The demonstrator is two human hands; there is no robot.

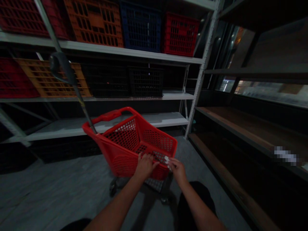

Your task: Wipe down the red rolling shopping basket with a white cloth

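Head view: a red cart (120, 163) of perforated plastic with a rounded rim stands on the rough grey floor (72, 192), before the person. The left hand (145, 166), fingers loosely spread, rests over its near rim; the right hand (176, 169) pinches a crumpled white scrap (166, 158) beside it. Slatted crates (93, 22), contents too dark to tell, line metal shelves (134, 51).

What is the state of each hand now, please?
Left hand: touching the red cart; grip cannot be told.
Right hand: closed, holding a small white piece.
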